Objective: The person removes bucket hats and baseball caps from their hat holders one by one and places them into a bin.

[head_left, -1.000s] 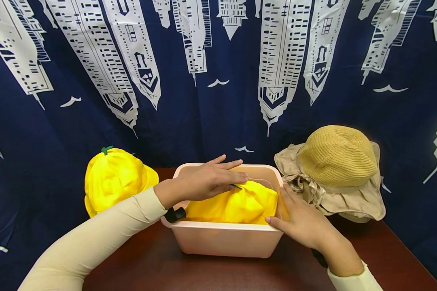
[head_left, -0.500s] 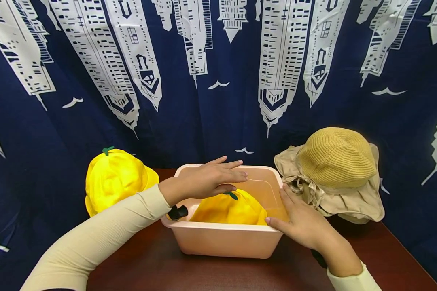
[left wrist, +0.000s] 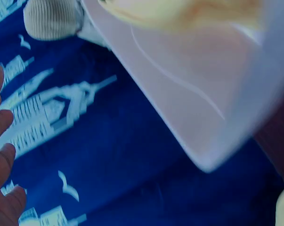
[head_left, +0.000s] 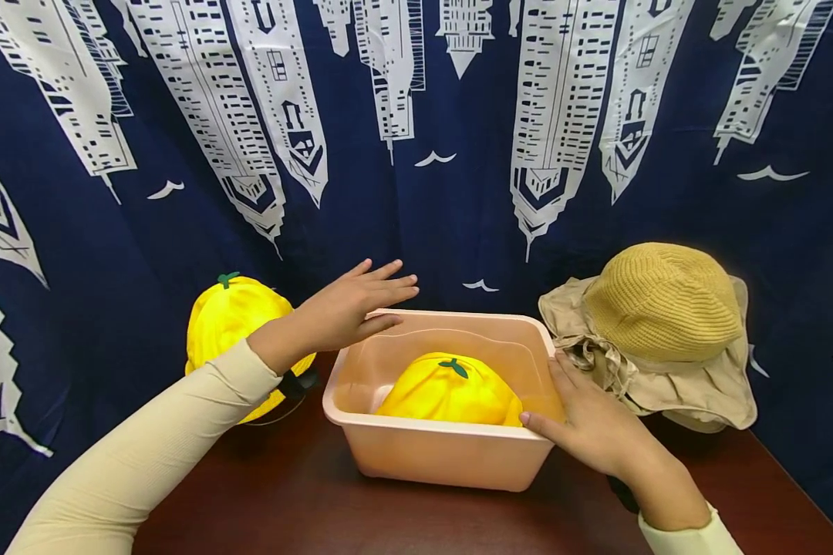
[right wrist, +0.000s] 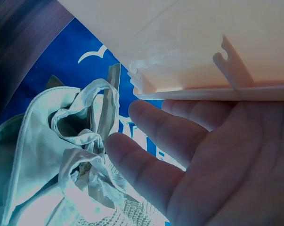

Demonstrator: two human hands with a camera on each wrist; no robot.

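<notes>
A yellow hat with a green leaf tip lies inside the pink plastic bin. My left hand hovers over the bin's back left corner, fingers straight and spread, holding nothing. In the left wrist view its fingertips show at the left edge, apart from the bin. My right hand rests on the right rim of the bin, its thumb near the front corner. The right wrist view shows the extended fingers along the rim, close to the beige hat's ties.
Another yellow hat with a green tip stands left of the bin, partly hidden by the left forearm. To the right sit stacked beige hats, a knitted crown above a fabric brim. A navy printed cloth hangs behind the brown table.
My left hand has let the yellow hat settle lower in the bin, then moved up and left away from it. The right hand stays on the rim.
</notes>
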